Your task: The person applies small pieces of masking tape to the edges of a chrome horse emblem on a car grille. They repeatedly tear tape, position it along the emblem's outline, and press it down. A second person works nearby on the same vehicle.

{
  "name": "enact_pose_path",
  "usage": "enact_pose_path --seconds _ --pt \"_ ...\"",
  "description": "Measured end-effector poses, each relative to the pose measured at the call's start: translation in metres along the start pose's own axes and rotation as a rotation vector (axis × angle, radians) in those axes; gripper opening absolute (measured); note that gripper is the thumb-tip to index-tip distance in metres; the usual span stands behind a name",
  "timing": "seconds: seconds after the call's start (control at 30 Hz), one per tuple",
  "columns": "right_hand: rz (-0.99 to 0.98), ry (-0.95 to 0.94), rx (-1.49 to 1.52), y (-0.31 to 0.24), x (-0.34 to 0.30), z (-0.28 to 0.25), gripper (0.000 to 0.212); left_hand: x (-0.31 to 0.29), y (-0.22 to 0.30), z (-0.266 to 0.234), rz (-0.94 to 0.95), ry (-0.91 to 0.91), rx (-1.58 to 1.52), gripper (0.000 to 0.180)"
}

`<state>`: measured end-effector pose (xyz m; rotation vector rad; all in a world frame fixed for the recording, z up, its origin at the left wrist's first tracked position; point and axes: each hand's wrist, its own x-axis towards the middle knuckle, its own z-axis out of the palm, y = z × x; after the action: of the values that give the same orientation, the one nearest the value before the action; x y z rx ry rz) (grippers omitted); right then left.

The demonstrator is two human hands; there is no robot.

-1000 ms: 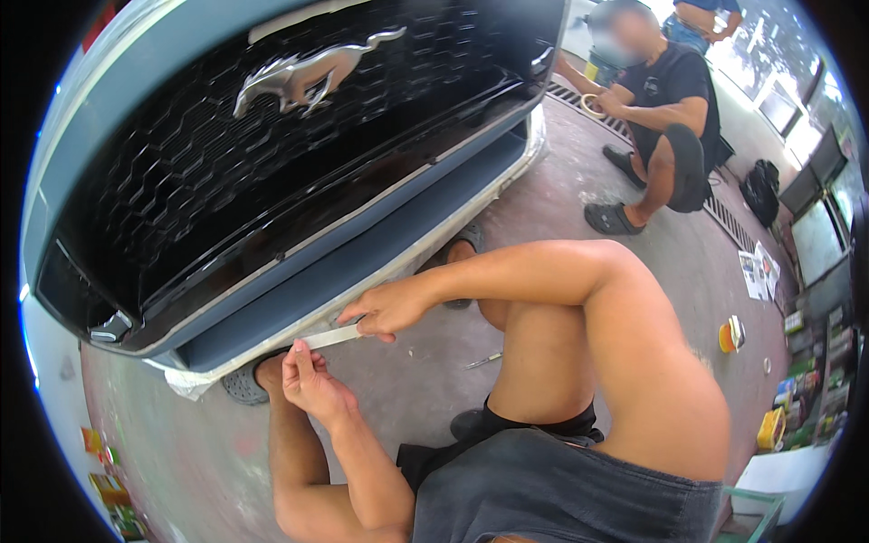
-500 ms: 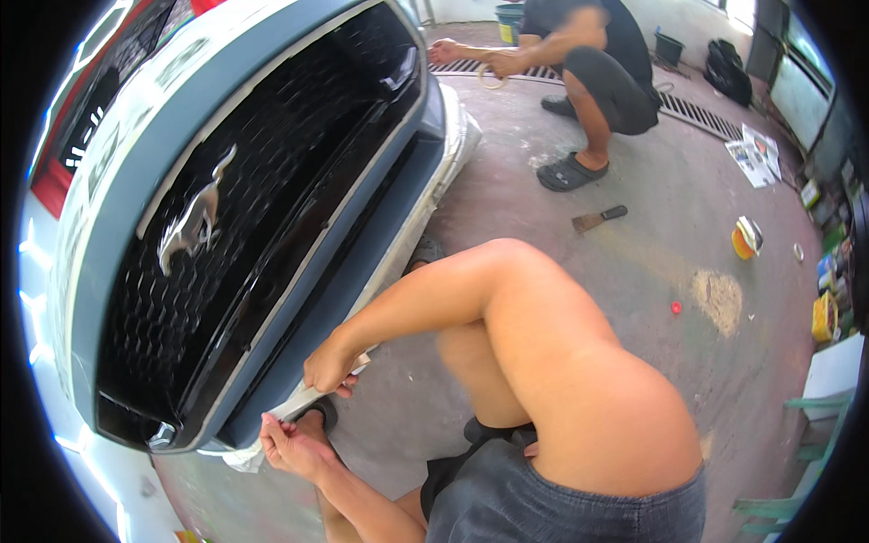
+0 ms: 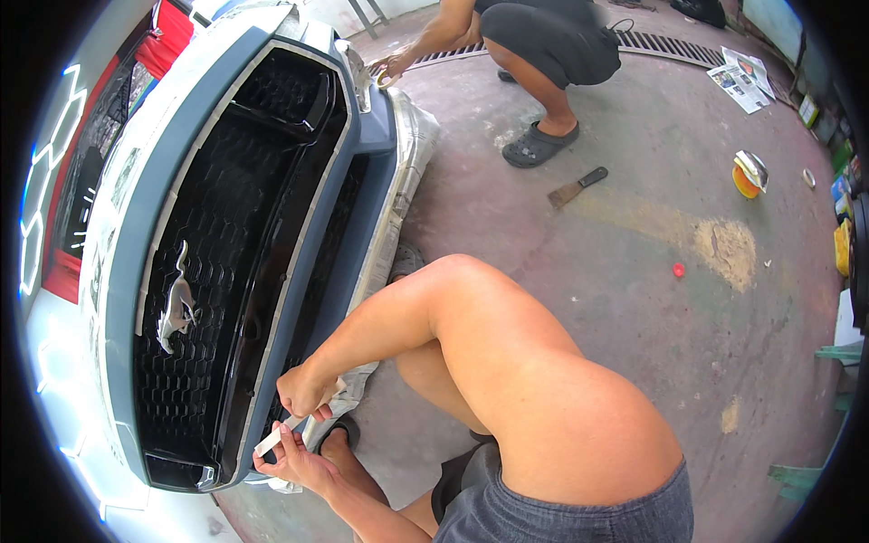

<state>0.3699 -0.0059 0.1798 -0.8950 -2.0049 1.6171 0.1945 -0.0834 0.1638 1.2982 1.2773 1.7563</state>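
A strip of pale masking tape (image 3: pixel 269 442) runs between my hands at the lower front edge of a car's front end. My left hand (image 3: pixel 294 463) pinches the strip near its free end. Just above it, my right hand (image 3: pixel 306 391) is closed round the tape, with the roll mostly hidden under the fingers. Both hands are beside the grey bumper (image 3: pixel 360 226), close to the black mesh grille (image 3: pixel 213 262) with its silver emblem (image 3: pixel 176 312). Masking paper (image 3: pixel 407 163) covers the bumper's lower lip.
A co-worker crouches at the bumper's far corner, a hand (image 3: pixel 394 65) holding a tape roll there. On the concrete floor lie a scraper (image 3: pixel 577 187), an orange tub (image 3: pixel 748 176), a red cap (image 3: pixel 679 270) and newspaper sheets (image 3: pixel 742 81). A drain grate (image 3: pixel 670 47) crosses behind.
My view has shifted. My hands, still holding the tape, are now nearer the grille's lower edge. The co-worker's hand with the tape roll has moved to the bumper corner.
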Motion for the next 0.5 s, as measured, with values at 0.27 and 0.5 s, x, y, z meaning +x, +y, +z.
enact_pose_path --seconds 0.27,0.5 --pt "-0.113 -0.017 -0.08 -0.011 -0.009 0.006 0.021 -0.012 0.024 0.015 0.142 0.093 0.179 0.066" --pt "-0.205 0.008 -0.094 -0.015 -0.008 0.011 0.023 -0.01 0.027 0.012 0.205 0.059 0.199 0.074"
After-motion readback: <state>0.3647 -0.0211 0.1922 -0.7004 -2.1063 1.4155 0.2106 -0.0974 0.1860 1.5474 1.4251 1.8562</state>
